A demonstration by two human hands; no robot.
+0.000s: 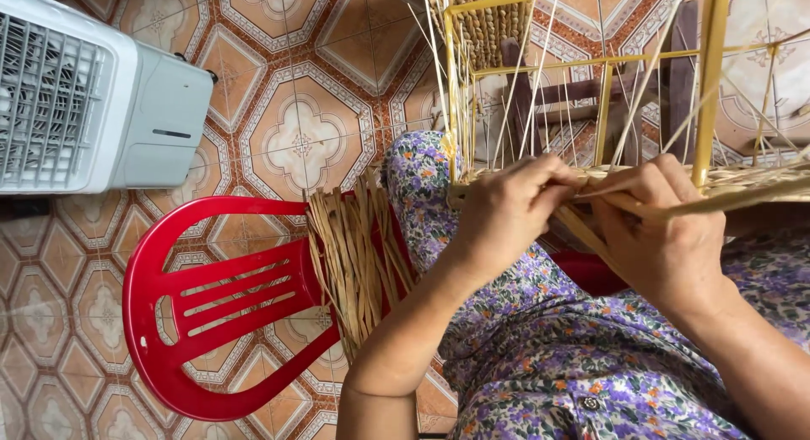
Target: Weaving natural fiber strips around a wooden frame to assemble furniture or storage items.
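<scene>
Straw-coloured woven strands (742,191) ran along the yellow frame (707,77) at the right of the frame, where the left hand (506,208) and right hand (666,229) both had fingers curled tight around them. Loose dried strips (354,254) lay over the red plastic chair (211,305) at centre.

Close quarters: both hands, left (506,208) and right (666,233), pressed against a woven edge (751,187) on a yellow frame (711,77). Above, thin upright strands (540,94) crowding the frame, narrow gaps between. Left of the wrist, a straw bundle (354,254) on a red chair (211,313). Farther left, open tiled floor (295,111), then a white fan unit (84,94).
</scene>
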